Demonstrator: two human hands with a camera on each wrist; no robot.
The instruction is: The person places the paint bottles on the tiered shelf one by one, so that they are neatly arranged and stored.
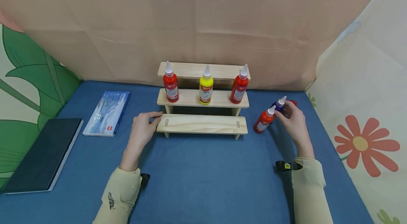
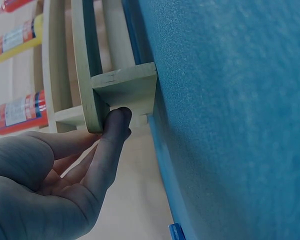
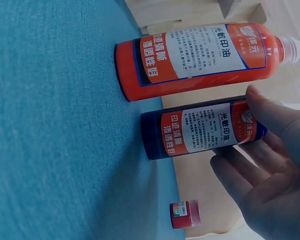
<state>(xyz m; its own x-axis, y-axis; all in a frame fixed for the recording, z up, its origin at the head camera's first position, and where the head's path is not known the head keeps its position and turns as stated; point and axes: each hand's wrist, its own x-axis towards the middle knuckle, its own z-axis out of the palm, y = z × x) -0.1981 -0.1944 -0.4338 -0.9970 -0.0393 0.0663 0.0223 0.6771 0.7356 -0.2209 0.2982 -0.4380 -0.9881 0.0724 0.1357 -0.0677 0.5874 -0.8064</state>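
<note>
While the lowest board [image 1: 201, 124] of a wooden rack [image 1: 187, 97] is pinched at its end by the left hand [image 1: 143, 128], a blue bottle [image 1: 279, 105] is gripped by the right hand [image 1: 294, 119] at three o'clock from the rack, with twelve taken as the far wall in the head view. The step in hand is judged to be the taking up of that bottle, with the rack steadied. A red bottle [image 1: 263, 121] is seen at the blue one's seven o'clock, and by it the direct way to the rack is partly blocked. On the middle tier, bottles are lined up: red [image 1: 171, 86], yellow [image 1: 206, 89], red again. Towards nine o'clock a pale blue book [image 1: 106, 113] is spotted, towards eight a dark notebook [image 1: 44, 153], both well out of the way. Over to the left wrist: a fingertip is tucked under the board near a wooden leg [image 2: 127, 87]. Now the right wrist: the blue bottle's upper end is held between thumb and fingers; whether its base is lifted cannot be told. Only a narrow gap is left beside the red bottle, so a straight rise would be called for. At six o'clock, a small red jar [image 3: 185, 215] is noticed, well apart.
</note>
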